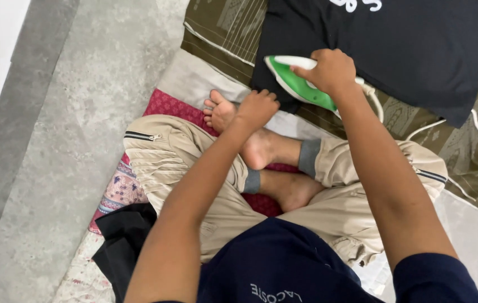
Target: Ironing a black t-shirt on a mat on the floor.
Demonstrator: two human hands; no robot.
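— Hands: what does each do?
— Right hand (331, 70) grips the green-and-white plastic iron (298, 84) flat on the dark navy cotton shirt (418, 50); left hand (257, 108), curled, pins its hem taut.
— Underneath?
— Olive patterned cloth (222, 28) padding the grey floor (81, 112).

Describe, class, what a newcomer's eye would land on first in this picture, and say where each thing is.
The green and white iron stands out first, near the top centre, gripped by the right hand on a dark garment spread over an olive patterned cloth. Just left of it, the left hand pins the garment's edge, above the person's crossed bare feet on a red mat.
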